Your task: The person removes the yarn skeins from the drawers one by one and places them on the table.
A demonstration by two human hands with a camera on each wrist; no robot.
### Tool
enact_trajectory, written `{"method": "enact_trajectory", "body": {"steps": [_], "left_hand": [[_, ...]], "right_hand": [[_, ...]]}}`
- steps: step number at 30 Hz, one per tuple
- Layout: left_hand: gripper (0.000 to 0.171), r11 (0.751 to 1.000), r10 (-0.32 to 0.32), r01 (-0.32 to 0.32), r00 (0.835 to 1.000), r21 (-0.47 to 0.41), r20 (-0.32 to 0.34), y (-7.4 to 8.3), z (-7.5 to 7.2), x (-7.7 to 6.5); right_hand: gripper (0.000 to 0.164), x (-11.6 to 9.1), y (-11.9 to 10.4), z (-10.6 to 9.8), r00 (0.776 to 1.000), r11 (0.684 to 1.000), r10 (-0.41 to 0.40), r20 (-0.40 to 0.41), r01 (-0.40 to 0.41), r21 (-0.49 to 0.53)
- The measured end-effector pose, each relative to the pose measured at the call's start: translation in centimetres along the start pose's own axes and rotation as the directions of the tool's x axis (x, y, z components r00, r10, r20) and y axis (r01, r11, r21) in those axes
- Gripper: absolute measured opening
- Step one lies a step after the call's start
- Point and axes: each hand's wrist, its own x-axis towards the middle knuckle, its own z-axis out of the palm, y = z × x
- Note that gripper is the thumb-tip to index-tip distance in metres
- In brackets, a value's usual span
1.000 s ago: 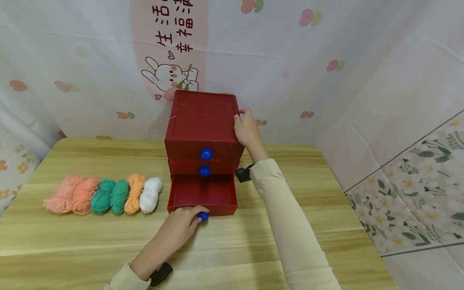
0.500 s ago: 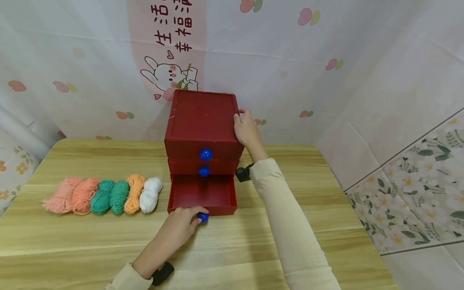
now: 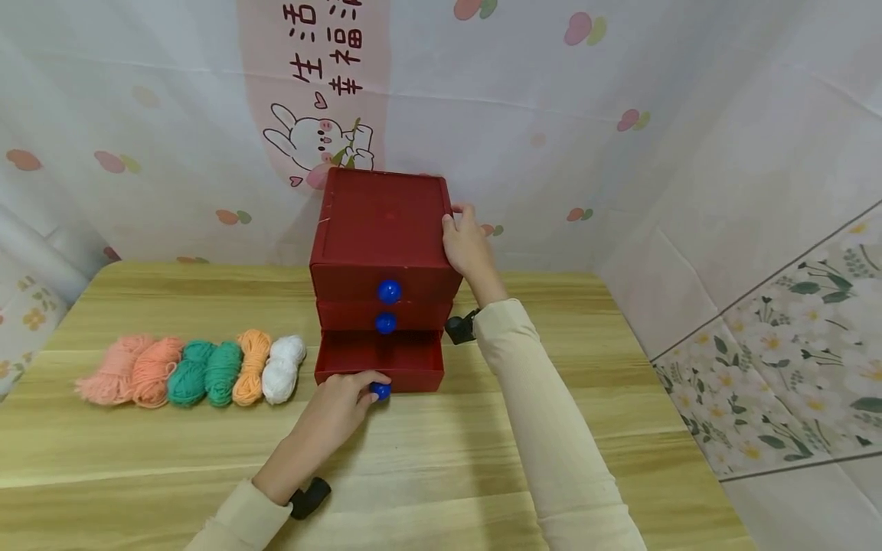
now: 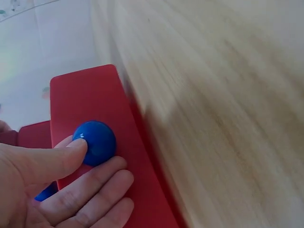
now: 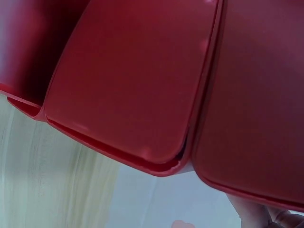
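A red three-tier drawer cabinet (image 3: 389,218) with blue round knobs stands against the back wall. Its bottom drawer (image 3: 416,380) is partly pulled out, and the part of its inside that shows holds nothing. My left hand (image 3: 339,409) pinches this drawer's blue knob (image 4: 102,142) between thumb and fingers, the other fingertips close by the drawer front. On the right side of the cabinet, my right hand (image 3: 470,245) grips the upper edge. In the right wrist view only some of its fingers (image 5: 254,211) show, at the lower corner beyond the red panel.
Left of the cabinet several yarn skeins lie in a row: pink (image 3: 117,371), coral (image 3: 155,373), green (image 3: 191,373), orange (image 3: 252,367) and white (image 3: 282,370). A patterned cloth (image 3: 517,138) hangs behind the wooden table (image 3: 551,344).
The bottom drawer has slid a little further into the cabinet, with my left hand moving along on its knob. My right hand has kept its place on the cabinet's side.
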Motion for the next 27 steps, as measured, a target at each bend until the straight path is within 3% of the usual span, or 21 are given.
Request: {"method": "enact_trajectory", "body": {"steps": [10, 27], "left_hand": [[0.026, 0.999, -0.008, 0.008, 1.000, -0.031, 0.020, -0.5, 0.2, 2.0], [0.024, 0.999, -0.007, 0.006, 1.000, -0.048, -0.018, -1.7, 0.3, 5.6]], "right_hand": [[0.046, 0.0, -0.1, -0.1, 1.000, 1.000, -0.007, 0.000, 0.007, 0.013], [0.047, -0.1, 0.1, -0.2, 1.000, 1.000, -0.004, 0.008, 0.004, 0.008]]}}
